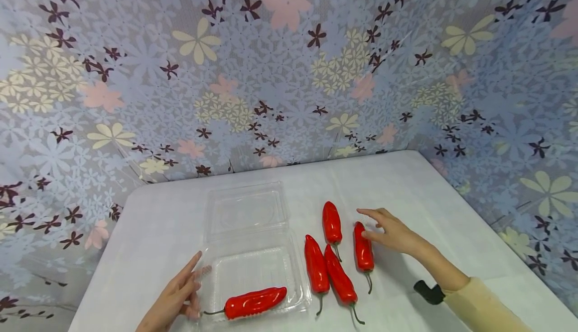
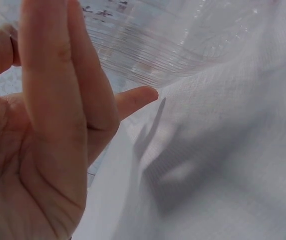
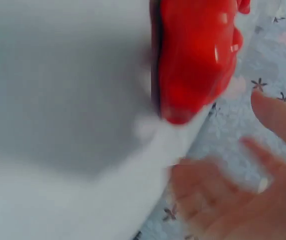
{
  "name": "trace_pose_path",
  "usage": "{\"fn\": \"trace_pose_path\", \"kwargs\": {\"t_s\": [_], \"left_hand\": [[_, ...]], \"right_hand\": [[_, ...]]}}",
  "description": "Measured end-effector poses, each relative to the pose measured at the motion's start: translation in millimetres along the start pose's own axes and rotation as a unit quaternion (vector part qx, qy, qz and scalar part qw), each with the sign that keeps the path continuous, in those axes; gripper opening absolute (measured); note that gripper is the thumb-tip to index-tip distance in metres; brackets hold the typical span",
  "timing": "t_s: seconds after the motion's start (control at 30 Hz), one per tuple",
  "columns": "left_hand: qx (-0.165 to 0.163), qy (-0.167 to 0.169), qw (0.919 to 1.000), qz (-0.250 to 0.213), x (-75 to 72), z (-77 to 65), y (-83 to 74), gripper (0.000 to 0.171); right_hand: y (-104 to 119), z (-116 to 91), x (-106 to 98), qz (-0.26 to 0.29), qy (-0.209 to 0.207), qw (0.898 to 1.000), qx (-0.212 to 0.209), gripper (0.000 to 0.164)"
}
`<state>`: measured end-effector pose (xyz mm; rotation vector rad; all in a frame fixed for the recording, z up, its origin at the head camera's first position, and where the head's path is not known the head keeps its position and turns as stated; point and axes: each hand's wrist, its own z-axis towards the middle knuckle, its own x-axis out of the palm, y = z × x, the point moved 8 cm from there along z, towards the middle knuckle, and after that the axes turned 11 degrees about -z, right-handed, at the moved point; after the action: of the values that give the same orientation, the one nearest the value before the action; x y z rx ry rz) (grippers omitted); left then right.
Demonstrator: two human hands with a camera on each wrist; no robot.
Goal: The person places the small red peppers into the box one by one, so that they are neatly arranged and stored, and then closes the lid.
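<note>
Four red peppers (image 1: 316,265) right of the clear container (image 1: 248,267).
Spread right hand (image 1: 395,232) near farthest pepper (image 1: 364,249), loosely spread left hand (image 1: 177,292) beside container; may slip when pinched, given glossy skin.

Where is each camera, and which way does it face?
Head: worn on the head, facing forward and down at the table, clear box and red peppers; left hand, right hand and right sleeve show.
Left wrist: worn there, looking past the left hand at the table and clear plastic, probably the box.
Right wrist: worn there, looking past the blurred right hand toward red peppers, table and flowered backdrop.
Head and right wrist share right hand, peppers, table, backdrop.
</note>
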<state>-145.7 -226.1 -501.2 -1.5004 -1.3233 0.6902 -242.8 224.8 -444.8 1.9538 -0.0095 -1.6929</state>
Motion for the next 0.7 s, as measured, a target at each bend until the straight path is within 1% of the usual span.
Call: {"fn": "trace_pose_path", "kwargs": {"t_s": [0.07,0.1,0.2,0.27,0.33,0.4,0.5,0.6,0.7], "left_hand": [[-0.002,0.0,1.0,0.001,-0.1,-0.2,1.1,0.071],[-0.001,-0.001,1.0,0.002,-0.3,-0.2,1.2,0.071],[0.003,-0.004,1.0,0.006,-1.8,-0.1,1.5,0.071],[0.004,-0.006,1.0,0.007,-2.6,0.1,1.7,0.071],[0.004,-0.006,0.9999,0.008,-2.9,0.0,1.8,0.071],[0.005,-0.006,0.9999,0.009,-2.6,0.1,1.5,0.071],[0.007,-0.008,0.9999,0.01,-1.9,0.3,0.8,0.071],[0.007,-0.006,0.9999,0.01,-0.9,0.6,0.4,0.071],[0.005,-0.005,1.0,0.007,-0.3,0.4,-0.4,0.071]], "right_hand": [[8.5,-2.3,-7.6,-0.016,-0.016,0.999,-0.047,0.048],[13.4,-4.0,-8.5,-0.02,-0.011,0.997,-0.073,0.048],[25.7,-10.3,-0.4,-0.036,0.047,0.99,-0.125,0.058],[30.8,-14.7,8.8,-0.052,0.087,0.985,-0.137,0.066],[35.6,-18.1,16.2,-0.078,0.104,0.979,-0.155,0.069],[38.8,-19.8,20.6,-0.11,0.095,0.975,-0.17,0.069],[38.6,-19.6,22.3,-0.146,0.063,0.972,-0.174,0.066],[32.9,-17.7,20.9,-0.157,0.035,0.975,-0.153,0.061],[25.6,-16.5,18.8,-0.146,0.019,0.98,-0.131,0.058]]}}
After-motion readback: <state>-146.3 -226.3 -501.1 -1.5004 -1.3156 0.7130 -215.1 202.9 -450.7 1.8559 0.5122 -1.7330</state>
